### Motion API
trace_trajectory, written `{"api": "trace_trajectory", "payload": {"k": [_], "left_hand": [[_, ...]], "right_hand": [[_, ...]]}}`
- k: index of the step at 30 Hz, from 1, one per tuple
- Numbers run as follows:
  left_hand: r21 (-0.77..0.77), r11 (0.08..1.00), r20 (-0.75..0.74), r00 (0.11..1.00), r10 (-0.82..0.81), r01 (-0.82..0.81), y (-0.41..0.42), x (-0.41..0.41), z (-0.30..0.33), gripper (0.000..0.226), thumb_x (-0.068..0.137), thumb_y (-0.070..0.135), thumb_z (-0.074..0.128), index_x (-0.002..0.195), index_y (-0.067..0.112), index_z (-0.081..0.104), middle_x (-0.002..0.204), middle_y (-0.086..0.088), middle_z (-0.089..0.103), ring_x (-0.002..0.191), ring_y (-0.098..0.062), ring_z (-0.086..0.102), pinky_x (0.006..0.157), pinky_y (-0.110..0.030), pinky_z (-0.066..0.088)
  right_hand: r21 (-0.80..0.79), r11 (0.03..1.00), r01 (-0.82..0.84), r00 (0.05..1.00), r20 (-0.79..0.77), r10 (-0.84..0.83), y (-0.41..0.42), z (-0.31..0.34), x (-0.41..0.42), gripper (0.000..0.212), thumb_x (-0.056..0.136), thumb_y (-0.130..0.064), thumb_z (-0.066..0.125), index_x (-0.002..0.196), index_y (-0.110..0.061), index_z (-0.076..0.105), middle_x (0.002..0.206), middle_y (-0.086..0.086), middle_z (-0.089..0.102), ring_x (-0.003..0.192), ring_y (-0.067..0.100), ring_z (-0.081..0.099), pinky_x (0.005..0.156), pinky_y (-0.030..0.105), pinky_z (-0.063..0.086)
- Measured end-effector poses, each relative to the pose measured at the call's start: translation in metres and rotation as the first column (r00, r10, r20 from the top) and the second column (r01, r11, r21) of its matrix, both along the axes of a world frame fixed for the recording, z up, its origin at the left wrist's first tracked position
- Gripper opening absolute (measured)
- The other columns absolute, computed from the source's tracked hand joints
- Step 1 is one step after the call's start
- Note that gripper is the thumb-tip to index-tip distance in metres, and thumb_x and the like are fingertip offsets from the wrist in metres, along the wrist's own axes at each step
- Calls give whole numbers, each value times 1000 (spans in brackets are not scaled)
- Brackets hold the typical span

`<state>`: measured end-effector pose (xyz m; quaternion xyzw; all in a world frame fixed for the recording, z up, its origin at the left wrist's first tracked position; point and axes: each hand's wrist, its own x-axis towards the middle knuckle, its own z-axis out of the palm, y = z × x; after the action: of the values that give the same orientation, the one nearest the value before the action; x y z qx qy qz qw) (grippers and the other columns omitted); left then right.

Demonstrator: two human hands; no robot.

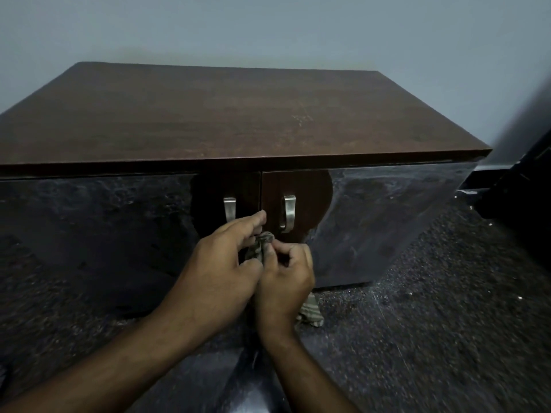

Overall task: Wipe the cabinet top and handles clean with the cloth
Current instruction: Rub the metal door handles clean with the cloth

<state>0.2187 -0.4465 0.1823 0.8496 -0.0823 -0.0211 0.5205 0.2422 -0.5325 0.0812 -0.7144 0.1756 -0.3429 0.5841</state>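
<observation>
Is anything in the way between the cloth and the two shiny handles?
Nothing visible. Both hands hold the cloth just below the handles. The right handle is in the open; the left hand has fingers overlapping the left handle.

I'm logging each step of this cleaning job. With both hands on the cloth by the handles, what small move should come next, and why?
Probably lift the cloth onto the right handle and rub it. Both the left hand and right hand pinch the bunched cloth just below the two handles, touching neither.
</observation>
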Motion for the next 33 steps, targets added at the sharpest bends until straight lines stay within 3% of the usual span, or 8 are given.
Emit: {"api": "trace_trajectory", "payload": {"k": [3, 6, 10, 15, 20, 24, 26, 33], "left_hand": [[7, 1000, 5, 1000, -12, 12, 1, -1, 1, 72, 84, -4, 54, 145, 33, 41, 140, 17, 50, 127, 2, 47, 100, -21, 44], [7, 1000, 12, 1000, -19, 19, 2, -1, 0, 72, 84, -4, 53, 146, 31, 39, 144, 16, 46, 130, 3, 44, 98, -17, 40], [-1, 1000, 58, 998, -23, 23, 2, 0, -2, 73, 79, 4, 53, 146, 27, 39, 147, 14, 45, 132, 6, 42, 106, -20, 38], [46, 998, 47, 998, -46, 44, 5, -5, 0, 74, 85, -4, 54, 147, 32, 36, 148, 18, 41, 133, 5, 40, 96, -11, 39], [30, 998, 51, 997, -49, 48, 2, -3, 3, 74, 84, -6, 54, 146, 30, 39, 147, 19, 42, 131, 10, 39, 105, -15, 38], [63, 996, 51, 996, -72, 69, -1, -4, 4, 74, 84, -5, 54, 146, 32, 38, 148, 20, 40, 132, 10, 38, 104, -11, 37], [71, 994, 47, 995, -89, 86, -2, -4, 6, 74, 85, -3, 54, 146, 34, 37, 148, 21, 39, 131, 8, 37, 102, -9, 36], [75, 990, 41, 991, -127, 123, -6, -5, 8, 74, 86, -3, 54, 146, 35, 36, 139, 29, 38, 121, 23, 33, 89, 5, 32]], "right_hand": [[100, 993, 62, 998, -9, -61, -14, 4, -2, 17, 85, -1, 74, 79, -14, 65, 89, 2, 66, 82, -6, 61, 63, 3, 44], [107, 994, 33, 999, 7, -34, -11, 11, -5, 15, 84, -2, 76, 78, -13, 67, 88, 3, 67, 83, -4, 63, 62, 2, 44], [161, 986, -37, 999, 19, 35, 1, 26, 0, 15, 84, -7, 77, 77, -19, 70, 85, -7, 69, 84, 4, 67, 67, 11, 51], [198, 979, 46, 989, -148, -16, -5, 3, -8, 26, 84, -14, 78, 74, -34, 63, 84, -6, 71, 80, 8, 69, 74, 32, 59], [172, 985, -5, 999, -42, 12, -4, 27, -1, 14, 85, -11, 77, 77, -20, 70, 85, -7, 70, 81, 5, 68, 65, 14, 53], [209, 978, 23, 993, -116, 2, -12, 21, -4, 11, 85, -12, 77, 82, -20, 71, 84, -7, 72, 79, 7, 70, 68, 20, 57], [296, 954, 42, 988, -154, 5, -19, 18, -7, 11, 86, -9, 76, 84, -18, 71, 79, -7, 72, 75, 6, 71, 64, 16, 55], [390, 921, -3, 999, -35, 19, -38, 41, -9, 6, 87, -11, 76, 92, -13, 74, 79, -4, 77, 74, 13, 74, 66, 25, 61]]}}
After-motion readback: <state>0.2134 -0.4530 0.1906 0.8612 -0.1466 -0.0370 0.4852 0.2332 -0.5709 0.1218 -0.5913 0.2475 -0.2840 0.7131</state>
